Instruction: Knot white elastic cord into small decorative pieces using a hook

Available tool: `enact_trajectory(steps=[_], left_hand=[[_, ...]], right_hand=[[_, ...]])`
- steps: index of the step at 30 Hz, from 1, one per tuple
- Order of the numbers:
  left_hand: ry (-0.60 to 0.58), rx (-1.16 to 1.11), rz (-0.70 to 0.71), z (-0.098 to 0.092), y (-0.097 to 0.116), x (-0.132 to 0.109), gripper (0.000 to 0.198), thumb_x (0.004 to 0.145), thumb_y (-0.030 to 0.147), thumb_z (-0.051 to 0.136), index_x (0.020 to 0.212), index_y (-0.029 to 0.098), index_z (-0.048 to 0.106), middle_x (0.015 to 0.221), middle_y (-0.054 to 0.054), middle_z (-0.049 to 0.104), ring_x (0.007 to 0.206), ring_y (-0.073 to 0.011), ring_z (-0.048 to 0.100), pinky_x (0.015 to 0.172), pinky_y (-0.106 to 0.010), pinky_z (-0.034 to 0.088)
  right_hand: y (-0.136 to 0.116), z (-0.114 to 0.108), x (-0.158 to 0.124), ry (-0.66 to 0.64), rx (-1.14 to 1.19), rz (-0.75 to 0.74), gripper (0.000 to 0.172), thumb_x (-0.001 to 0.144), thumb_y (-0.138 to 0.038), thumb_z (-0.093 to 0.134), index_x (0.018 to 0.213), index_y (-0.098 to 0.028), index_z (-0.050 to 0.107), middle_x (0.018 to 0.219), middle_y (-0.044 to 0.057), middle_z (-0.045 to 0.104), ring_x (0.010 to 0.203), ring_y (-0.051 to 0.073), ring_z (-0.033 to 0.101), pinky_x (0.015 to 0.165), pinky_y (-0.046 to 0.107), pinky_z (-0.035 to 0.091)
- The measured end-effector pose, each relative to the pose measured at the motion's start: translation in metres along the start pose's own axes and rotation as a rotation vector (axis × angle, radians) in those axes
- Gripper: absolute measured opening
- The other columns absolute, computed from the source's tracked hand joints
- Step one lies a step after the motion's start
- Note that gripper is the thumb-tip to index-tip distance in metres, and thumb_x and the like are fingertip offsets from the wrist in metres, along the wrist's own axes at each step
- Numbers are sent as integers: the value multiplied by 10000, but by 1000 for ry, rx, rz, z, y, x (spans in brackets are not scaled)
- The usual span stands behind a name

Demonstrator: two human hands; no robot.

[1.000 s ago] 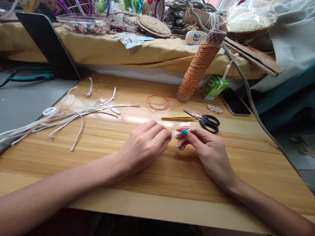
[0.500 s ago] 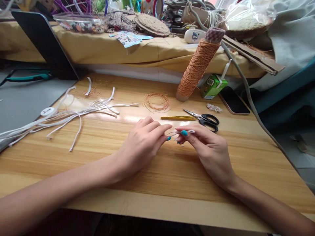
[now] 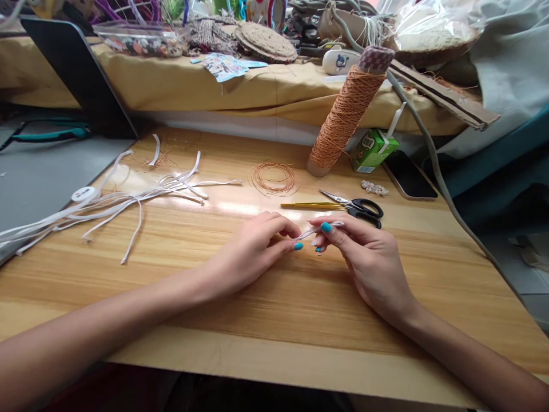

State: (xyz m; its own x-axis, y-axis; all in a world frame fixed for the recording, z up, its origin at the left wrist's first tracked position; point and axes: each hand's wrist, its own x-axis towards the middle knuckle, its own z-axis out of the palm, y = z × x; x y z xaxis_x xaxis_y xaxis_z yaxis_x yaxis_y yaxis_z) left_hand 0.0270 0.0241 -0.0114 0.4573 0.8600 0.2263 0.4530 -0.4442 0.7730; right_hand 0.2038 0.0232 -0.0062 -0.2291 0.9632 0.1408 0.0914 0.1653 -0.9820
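A short folded white cord (image 3: 307, 232) runs between my hands above the wooden table. My left hand (image 3: 261, 243) pinches one end of it between thumb and fingers. With thumb and forefinger my right hand (image 3: 369, 252) grips the other end, where a small loop pokes out past the thumb. Just beyond my fingers lie gold tweezers (image 3: 304, 205) and black-handled scissors (image 3: 364, 210) with their blades pointing left. A coil of thin orange cord (image 3: 273, 178) rests farther back.
Several white cords (image 3: 111, 203) spread over the left side. At the back right stand a tall spool of orange cord (image 3: 347, 117) and a green drink carton (image 3: 372, 150), beside a phone (image 3: 409, 174). A grey cable (image 3: 450, 212) crosses the right edge. A dark tablet (image 3: 79, 77) leans at the left.
My left fingers have curled in and closed on the cord's end, with the hand a little lower. My right hand has shifted slightly to the right, still gripping the loop.
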Motion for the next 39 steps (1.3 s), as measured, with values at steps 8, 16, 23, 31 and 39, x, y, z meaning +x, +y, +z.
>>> enact_trajectory(steps=[8, 16, 23, 31, 39], left_hand=[[-21, -192, -70, -1, 3, 1, 59, 796, 127, 513, 827, 138, 561, 729, 14, 596, 636, -67, 517, 524, -159, 390], [-13, -123, -95, -2, 2, 0, 46, 770, 145, 548, 733, 132, 524, 637, 29, 516, 530, -54, 429, 455, -158, 332], [33, 1, 22, -2, -1, 1, 38, 756, 123, 567, 725, 124, 546, 681, 13, 568, 598, -69, 491, 518, -165, 382], [91, 78, 206, 3, -4, -2, 137, 801, 119, 517, 868, 109, 635, 811, -52, 688, 709, -108, 620, 632, -188, 462], [12, 129, 202, 4, -1, -4, 211, 824, 83, 404, 908, 131, 592, 799, -40, 664, 675, -102, 589, 607, -192, 455]], right_hand=[[-5, 0, -1, -57, -117, -50, 147, 801, -199, 542, 845, -242, 675, 785, -7, 603, 656, 83, 555, 629, 211, 473], [-8, 0, -1, -85, -199, -72, 137, 785, -208, 563, 850, -248, 676, 721, -13, 603, 659, 102, 570, 644, 238, 472], [-9, 1, -2, -79, -223, -76, 144, 786, -198, 556, 845, -240, 681, 731, -2, 604, 660, 110, 573, 647, 253, 484], [-10, 1, -3, -62, -183, -53, 148, 777, -181, 567, 844, -237, 687, 707, -6, 613, 643, 103, 580, 635, 239, 490], [-9, 3, -1, -17, -73, 36, 108, 744, -208, 607, 809, -227, 691, 689, -14, 645, 590, 96, 588, 598, 223, 510]])
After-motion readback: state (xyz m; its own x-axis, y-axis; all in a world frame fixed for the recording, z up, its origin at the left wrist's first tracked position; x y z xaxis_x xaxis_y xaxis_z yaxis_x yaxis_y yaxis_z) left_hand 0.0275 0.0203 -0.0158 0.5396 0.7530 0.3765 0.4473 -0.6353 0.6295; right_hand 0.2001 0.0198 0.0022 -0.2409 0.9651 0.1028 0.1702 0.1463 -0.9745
